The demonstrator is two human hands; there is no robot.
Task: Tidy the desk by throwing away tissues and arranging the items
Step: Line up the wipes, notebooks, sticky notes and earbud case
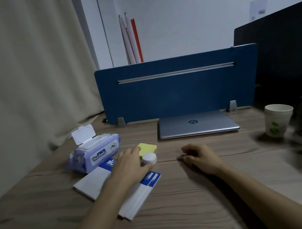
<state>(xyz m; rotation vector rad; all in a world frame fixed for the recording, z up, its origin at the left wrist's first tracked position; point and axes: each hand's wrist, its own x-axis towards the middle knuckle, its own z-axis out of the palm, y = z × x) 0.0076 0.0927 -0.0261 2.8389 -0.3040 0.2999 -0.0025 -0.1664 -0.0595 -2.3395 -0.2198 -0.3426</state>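
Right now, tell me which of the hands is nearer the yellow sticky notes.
Left. The left hand has its fingertips at the near edge of the yellow sticky notes, above the notebook. The right hand rests on the desk well to the right of them.

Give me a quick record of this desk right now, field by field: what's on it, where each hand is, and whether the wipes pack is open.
surface: wooden desk
wipes pack: back left, lid flipped open
sticky notes: yellow, right of the pack
white round container: just in front of the sticky notes
notebooks: two, white and blue, under the left forearm
laptop: closed, against the blue divider
paper cups: stacked, far right, blurred
left hand: flat on the notebooks, beside the container
right hand: curled on the desk; contents unclear
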